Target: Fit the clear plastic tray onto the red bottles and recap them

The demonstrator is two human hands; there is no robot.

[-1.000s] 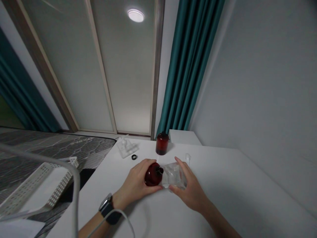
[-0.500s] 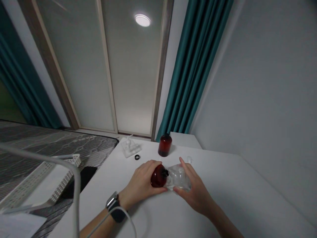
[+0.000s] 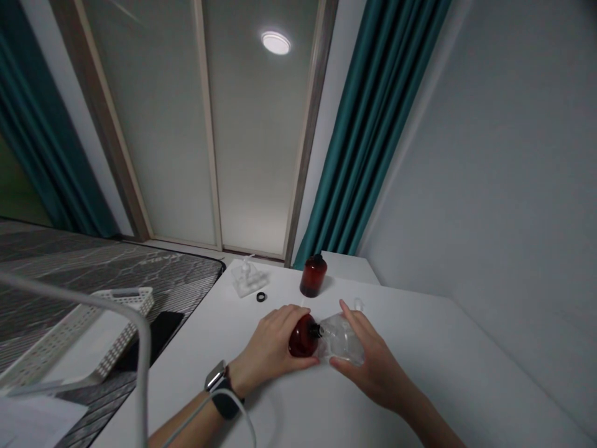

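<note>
My left hand (image 3: 280, 339) is wrapped round a dark red-brown bottle (image 3: 302, 336), tipped so that its black neck points right. My right hand (image 3: 366, 358) grips a clear, see-through plastic piece (image 3: 342, 339), thumb on the near side and fingers on the far side. Whether this is a bag or a soft bottle I cannot tell. The neck of the brown bottle is right at its left end; I cannot make out whether they touch. Behind my hands a second red-brown bottle (image 3: 313, 277) stands upright with a black top.
On the white table (image 3: 443, 367), a black ring (image 3: 261, 297) lies near a clear packet with a white pump-like piece (image 3: 247, 279). A small clear loop (image 3: 358, 304) lies beyond my right hand. At left are a white basket (image 3: 93, 336) and a pale cable (image 3: 144, 354) crossing the view.
The view has shifted slightly. Both hands keep their grips, and the brown bottle's neck tilts a little more to the right, towards the clear piece.
</note>
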